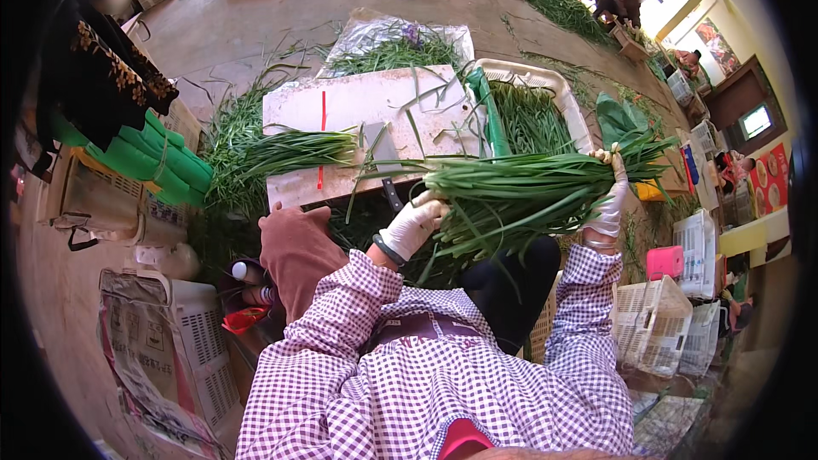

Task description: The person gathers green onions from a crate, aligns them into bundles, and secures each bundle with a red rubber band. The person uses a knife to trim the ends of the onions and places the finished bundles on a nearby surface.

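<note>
Both gloved hands hold a large bunch of long green leafy stalks point(520, 196) across my lap. My left hand point(411, 227) closes round its pale cut end. My right hand point(607, 204) grips the leafy end at right. Behind the bunch is a white board point(298, 106) with a red strip, loose leaves and a smaller bunch point(294, 152) lying on it. A cleaver point(379, 149) with a black handle rests at the board's near edge, just beyond my left hand.
A white crate of greens point(558, 89) is right of the board; greens on plastic point(388, 58) lie behind. Green bundles point(175, 166) and a co-worker in black point(85, 68) are at left. Crates point(652, 324) stand both sides. Other people point(622, 0) work at back right.
</note>
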The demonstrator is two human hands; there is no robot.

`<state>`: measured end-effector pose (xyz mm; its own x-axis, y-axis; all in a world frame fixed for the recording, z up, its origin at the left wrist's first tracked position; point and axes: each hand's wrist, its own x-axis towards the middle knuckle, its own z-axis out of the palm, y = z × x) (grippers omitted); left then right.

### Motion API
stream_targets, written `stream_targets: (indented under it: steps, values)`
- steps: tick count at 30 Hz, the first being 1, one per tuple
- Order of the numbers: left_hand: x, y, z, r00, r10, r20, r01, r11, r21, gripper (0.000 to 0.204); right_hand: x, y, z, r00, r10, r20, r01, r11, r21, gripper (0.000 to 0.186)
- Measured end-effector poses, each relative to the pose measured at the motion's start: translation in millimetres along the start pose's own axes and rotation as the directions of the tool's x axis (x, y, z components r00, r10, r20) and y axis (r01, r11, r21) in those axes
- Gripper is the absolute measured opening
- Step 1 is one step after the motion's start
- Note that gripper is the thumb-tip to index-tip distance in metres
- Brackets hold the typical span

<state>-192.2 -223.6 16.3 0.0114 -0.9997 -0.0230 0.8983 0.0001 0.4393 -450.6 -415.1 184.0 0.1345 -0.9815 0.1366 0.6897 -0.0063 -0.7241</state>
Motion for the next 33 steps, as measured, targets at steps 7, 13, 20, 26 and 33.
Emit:
stream_targets:
  steps: [7,13,20,26,33]
  values:
    - [-26,-7,2,0.983,-0.169,0.076,0.139,0.944,0.298,0.024,-23,-28,2,0.976,-0.017,0.216,-0.004,0.995,0.099,0.015]
    - [-41,-9,-45,0.914,-0.400,-0.073,0.302,0.548,0.780,0.049,-30,-53,1,0.982,-0.061,0.178,0.033,0.987,0.155,0.014]
    - [1,-67,-29,0.997,-0.066,-0.040,0.076,0.934,0.350,0.051,-26,-31,3,0.993,-0.060,0.099,0.045,0.989,0.141,0.013]
    - [1,-72,-4,0.991,-0.135,-0.011,0.134,0.991,-0.022,0.041,-35,-28,-3,0.990,-0.039,0.135,0.029,0.997,0.072,0.014]
    - [-12,-70,4,0.996,-0.076,0.053,0.079,0.995,-0.058,0.057,-45,-36,-9,0.987,-0.036,0.154,0.009,0.985,0.170,0.018]
